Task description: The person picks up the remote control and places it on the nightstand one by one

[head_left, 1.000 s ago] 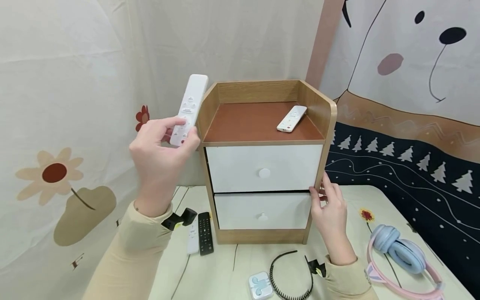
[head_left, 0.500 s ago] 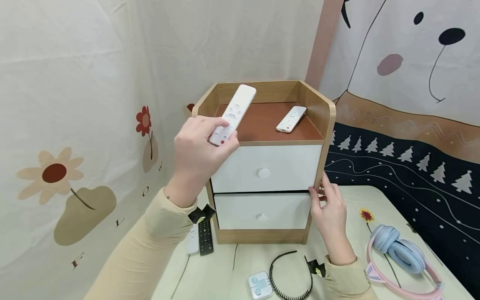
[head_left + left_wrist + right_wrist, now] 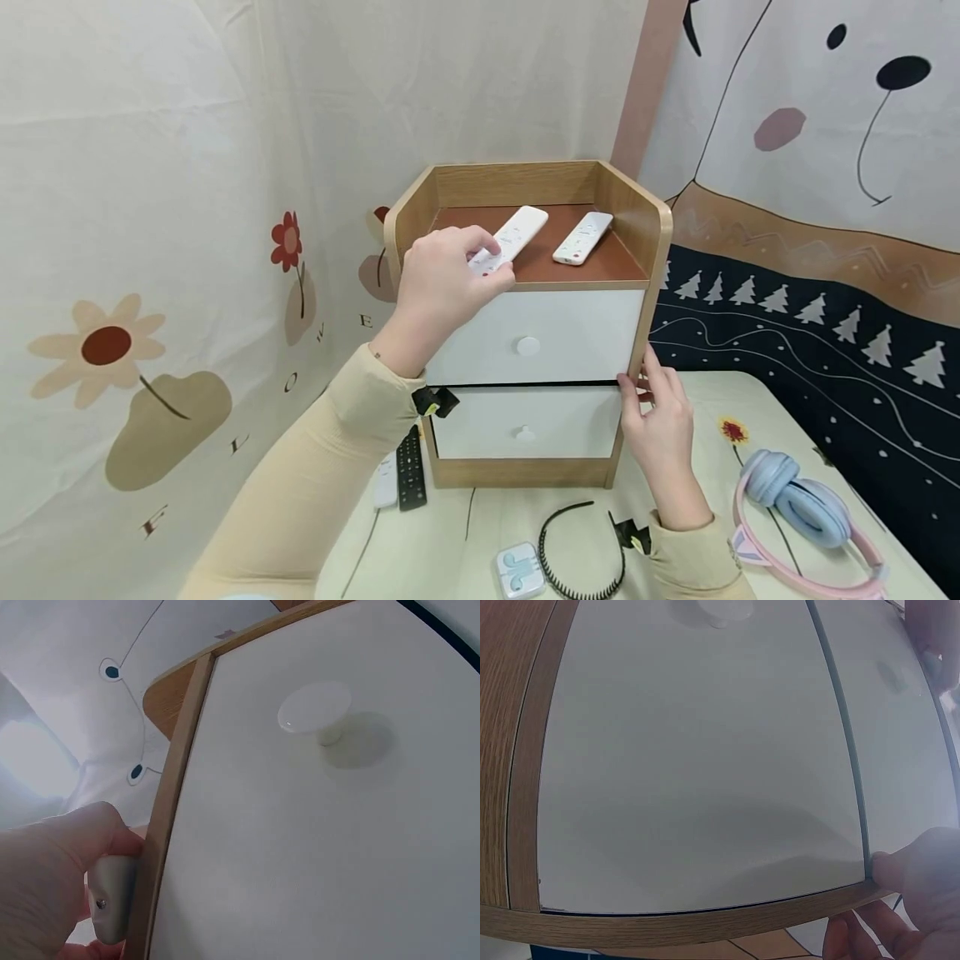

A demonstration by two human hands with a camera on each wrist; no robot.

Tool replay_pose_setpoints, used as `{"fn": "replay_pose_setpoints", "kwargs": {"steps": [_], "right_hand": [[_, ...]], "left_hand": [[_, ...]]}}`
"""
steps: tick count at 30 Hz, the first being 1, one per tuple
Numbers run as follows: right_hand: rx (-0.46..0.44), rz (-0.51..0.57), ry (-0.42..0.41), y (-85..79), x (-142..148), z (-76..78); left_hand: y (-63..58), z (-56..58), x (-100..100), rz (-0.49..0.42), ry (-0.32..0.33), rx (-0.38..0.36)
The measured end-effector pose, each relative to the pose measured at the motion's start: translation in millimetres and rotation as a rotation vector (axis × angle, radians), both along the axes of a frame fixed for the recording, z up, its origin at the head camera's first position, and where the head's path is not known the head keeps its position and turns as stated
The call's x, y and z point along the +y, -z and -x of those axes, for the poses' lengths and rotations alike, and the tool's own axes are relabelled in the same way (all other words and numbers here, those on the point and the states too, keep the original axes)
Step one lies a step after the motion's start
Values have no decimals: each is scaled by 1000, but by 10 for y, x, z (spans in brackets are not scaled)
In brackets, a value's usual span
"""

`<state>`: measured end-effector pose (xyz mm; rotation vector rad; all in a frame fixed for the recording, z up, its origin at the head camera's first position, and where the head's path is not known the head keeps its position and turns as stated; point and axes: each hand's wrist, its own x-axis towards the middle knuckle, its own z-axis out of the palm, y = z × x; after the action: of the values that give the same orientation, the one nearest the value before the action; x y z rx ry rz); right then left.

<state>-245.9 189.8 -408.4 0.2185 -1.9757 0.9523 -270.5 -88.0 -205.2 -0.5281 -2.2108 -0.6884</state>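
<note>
My left hand (image 3: 448, 283) pinches a white remote control (image 3: 519, 233) between thumb and fingers, over the brown top shelf of a small two-drawer cabinet (image 3: 525, 473). The remote's far end tilts upward to the right. In the left wrist view, the end of this remote (image 3: 112, 900) shows right beside the cabinet's wooden edge. A second white remote (image 3: 583, 237) lies on the right part of the shelf. Down at the cabinet's right side, my right hand (image 3: 662, 433) holds the side panel, thumb on the front edge and fingers (image 3: 881, 926) round the outer face.
Wooden walls rim the shelf at the back and sides. Left of the cabinet lie a black remote (image 3: 410, 471) and a white one (image 3: 386, 483). In front are boxed earphones (image 3: 521, 571) and a black headband (image 3: 551, 567). Pink-and-blue headphones (image 3: 813, 508) lie at right.
My left hand has carried the white remote rightward and down, from left of the cabinet to over its top shelf. My right hand has stayed at the cabinet's side.
</note>
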Motion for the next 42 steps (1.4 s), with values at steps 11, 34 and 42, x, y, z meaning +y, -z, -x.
{"fn": "replay_pose_setpoints", "kwargs": {"steps": [11,34,42], "right_hand": [[-6,1,-2,-10,0,-6],[-20,4,-2,-22,11,-17],[-15,6,-7,-25,-2,-21]], "left_hand": [[-84,109,209,61,-58,-208],[-216,238,442,120,-56,-376],[-253,231,436,163,-33,-417]]}}
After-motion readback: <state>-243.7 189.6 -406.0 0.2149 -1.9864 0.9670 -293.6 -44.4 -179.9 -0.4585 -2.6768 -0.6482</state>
